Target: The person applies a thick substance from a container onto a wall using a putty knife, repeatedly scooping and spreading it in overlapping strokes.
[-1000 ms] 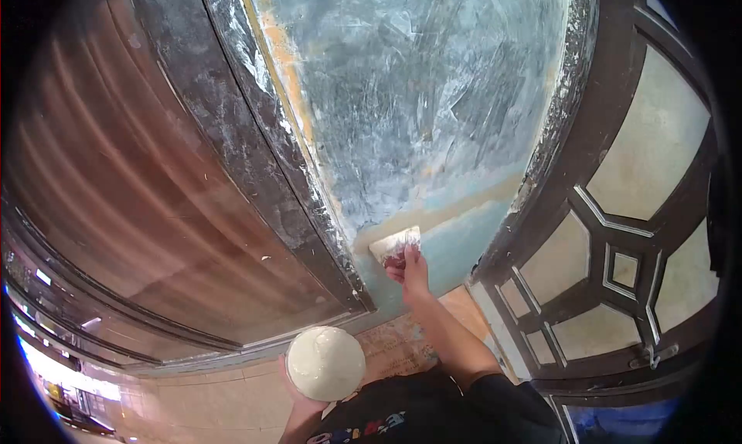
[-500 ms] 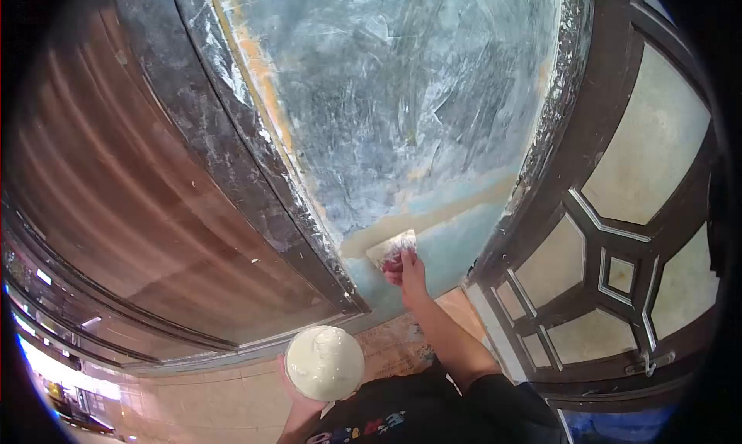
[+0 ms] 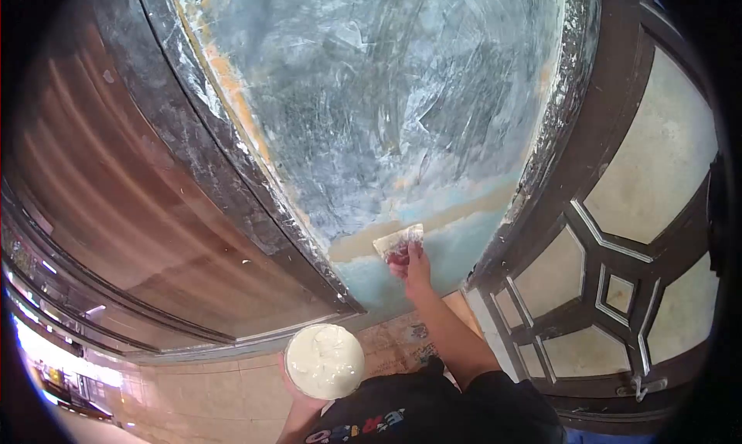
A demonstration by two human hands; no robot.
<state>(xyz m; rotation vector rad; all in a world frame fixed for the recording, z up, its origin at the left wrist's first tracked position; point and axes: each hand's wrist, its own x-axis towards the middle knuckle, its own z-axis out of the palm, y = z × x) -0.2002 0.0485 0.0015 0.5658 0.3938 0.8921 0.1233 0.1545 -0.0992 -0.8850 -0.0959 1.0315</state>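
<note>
My left hand (image 3: 300,394) is wrapped round a tub of creamy white putty (image 3: 325,361), held low in front of my body. My right hand (image 3: 413,266) grips a putty knife (image 3: 400,241) whose wide, putty-smeared blade lies against the lower part of the wall (image 3: 371,112). A beige band of filler (image 3: 464,210) runs across the wall beside the blade. Above the band the wall is patchy grey-blue with white smears; below it the surface is pale blue-green.
A brown wooden frame with a curtained panel (image 3: 154,204) stands on the left. To the right is a dark panelled door (image 3: 572,212) with a handle (image 3: 640,386). Tiled floor (image 3: 209,401) lies below, with a patterned mat or tile (image 3: 394,343) near the wall's base.
My right hand and the putty knife have shifted slightly right and up along the wall. The view has tilted a little. The tub stays in my left hand.
</note>
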